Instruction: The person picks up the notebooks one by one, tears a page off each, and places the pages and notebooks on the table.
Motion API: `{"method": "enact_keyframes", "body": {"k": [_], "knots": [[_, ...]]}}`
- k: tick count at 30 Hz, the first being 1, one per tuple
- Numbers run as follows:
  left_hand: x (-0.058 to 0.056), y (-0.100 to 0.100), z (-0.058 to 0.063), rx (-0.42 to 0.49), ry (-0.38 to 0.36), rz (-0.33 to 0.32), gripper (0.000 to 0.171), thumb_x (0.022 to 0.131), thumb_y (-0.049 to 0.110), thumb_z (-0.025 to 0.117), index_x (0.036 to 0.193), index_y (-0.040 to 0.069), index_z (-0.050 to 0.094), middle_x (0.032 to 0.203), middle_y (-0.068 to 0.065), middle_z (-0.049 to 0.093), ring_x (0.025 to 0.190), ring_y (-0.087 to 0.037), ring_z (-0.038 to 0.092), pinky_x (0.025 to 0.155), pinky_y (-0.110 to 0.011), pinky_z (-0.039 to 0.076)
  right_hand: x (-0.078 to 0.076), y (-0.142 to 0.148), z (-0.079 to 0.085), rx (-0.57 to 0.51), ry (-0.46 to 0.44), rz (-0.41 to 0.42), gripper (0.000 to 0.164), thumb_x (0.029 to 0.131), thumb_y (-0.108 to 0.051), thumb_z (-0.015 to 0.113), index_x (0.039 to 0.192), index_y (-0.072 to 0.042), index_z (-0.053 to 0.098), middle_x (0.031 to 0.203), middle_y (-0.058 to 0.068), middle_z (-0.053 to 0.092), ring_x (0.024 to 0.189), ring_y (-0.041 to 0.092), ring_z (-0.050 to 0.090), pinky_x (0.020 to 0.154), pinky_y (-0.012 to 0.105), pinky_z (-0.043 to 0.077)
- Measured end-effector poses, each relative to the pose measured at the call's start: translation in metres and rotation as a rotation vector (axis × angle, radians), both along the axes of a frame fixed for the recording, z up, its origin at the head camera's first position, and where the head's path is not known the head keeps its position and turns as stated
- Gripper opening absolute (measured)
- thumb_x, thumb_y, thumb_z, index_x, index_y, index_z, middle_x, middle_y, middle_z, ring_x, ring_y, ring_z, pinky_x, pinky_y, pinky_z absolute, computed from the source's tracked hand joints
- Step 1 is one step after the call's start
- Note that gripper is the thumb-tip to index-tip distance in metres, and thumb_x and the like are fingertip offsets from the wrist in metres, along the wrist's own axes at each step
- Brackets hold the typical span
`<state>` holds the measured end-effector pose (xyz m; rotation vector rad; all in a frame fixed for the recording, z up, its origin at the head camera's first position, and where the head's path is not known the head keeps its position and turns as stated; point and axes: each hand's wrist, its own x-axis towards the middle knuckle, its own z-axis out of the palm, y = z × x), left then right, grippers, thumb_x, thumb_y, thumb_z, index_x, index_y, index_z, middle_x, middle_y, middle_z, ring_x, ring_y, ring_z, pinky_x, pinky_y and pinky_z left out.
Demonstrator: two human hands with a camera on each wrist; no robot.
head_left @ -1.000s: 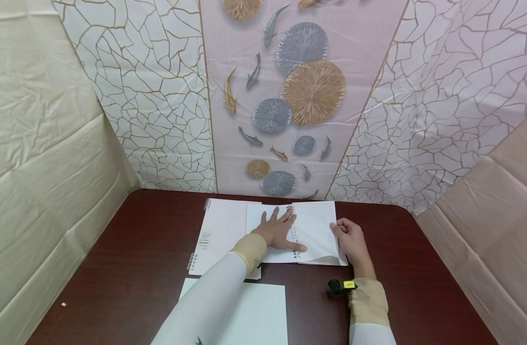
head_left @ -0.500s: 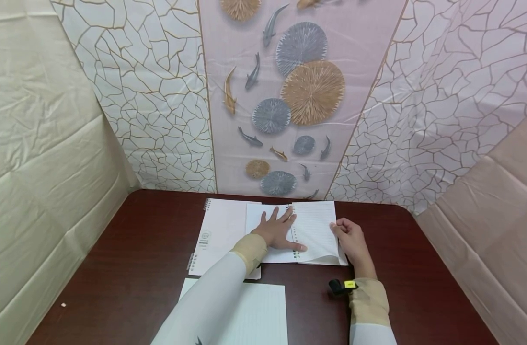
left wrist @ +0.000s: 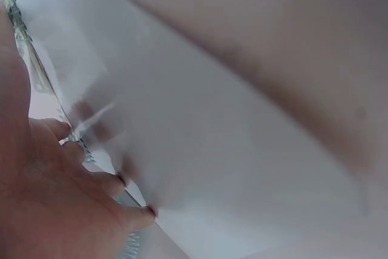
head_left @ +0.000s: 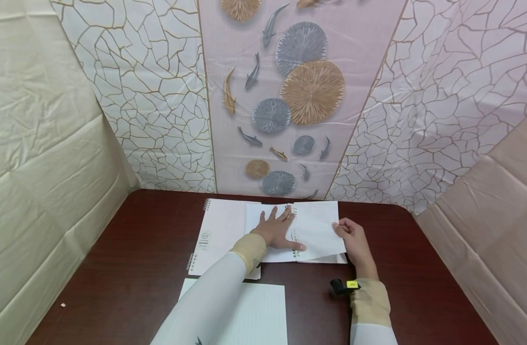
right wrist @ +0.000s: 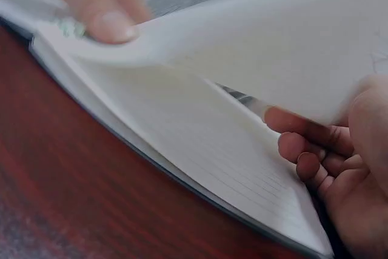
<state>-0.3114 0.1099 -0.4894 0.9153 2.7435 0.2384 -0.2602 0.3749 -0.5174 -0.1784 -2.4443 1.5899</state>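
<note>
Across the far half of the dark red-brown table [head_left: 117, 249], your open spiral notebook [head_left: 294, 235] lies with its left side overlapping a closed notebook [head_left: 226, 230]; nearer you, a lined sheet [head_left: 259, 314] is partly under your left arm. What has just changed is the right-hand page [head_left: 319, 225] of the open notebook: half a second ago its lower edge curled down close to the pages below, and now it stands raised clear of them, with a strip of those pages showing beneath. For the page work, that suggests this leaf is now parted from the ones under it, though it appears to be attached at the rings. Your left hand [head_left: 274, 232] lies spread over the left side and the binding, gripping nothing, its thumb reaching across to press the page beside the rings. Your right hand [head_left: 353, 239] has its thumb and fingers closed in a pinch on the page's outer edge, and has shifted slightly outward.

As for writing, the closed notebook bears a round emblem [head_left: 205, 235] with short printed lines below, too small to read. The yellow label [head_left: 352, 284] at your right wrist has dark marks you cannot make out either.
</note>
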Motion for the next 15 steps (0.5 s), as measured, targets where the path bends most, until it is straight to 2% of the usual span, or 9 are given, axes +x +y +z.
{"method": "enact_keyframes", "body": {"k": [11,15], "knots": [[0.0009,-0.0024,0.0067,0.003,-0.001,0.01,0.113,0.082,0.087,0.05,0.164,0.017,0.015,0.172,-0.002,-0.002,0.154,-0.04,0.001,0.121,-0.069,0.01,-0.0003,0.0004,0.0025,-0.035,0.028,-0.001,0.031,0.103,-0.022,0.064,0.102,0.009,0.057,0.073,-0.002,0.041,0.065,0.012,0.042,0.056,0.024,0.039],[0.0005,-0.0015,0.0048,0.004,-0.017,0.021,0.11,0.082,0.085,0.052,0.164,0.021,0.017,0.172,0.001,-0.001,0.154,-0.037,0.001,0.121,-0.067,0.01,-0.0011,0.0,0.0003,-0.044,0.026,-0.014,0.029,0.102,-0.02,0.064,0.101,0.008,0.058,0.072,-0.003,0.042,0.066,0.014,0.044,0.056,0.024,0.04]]}}
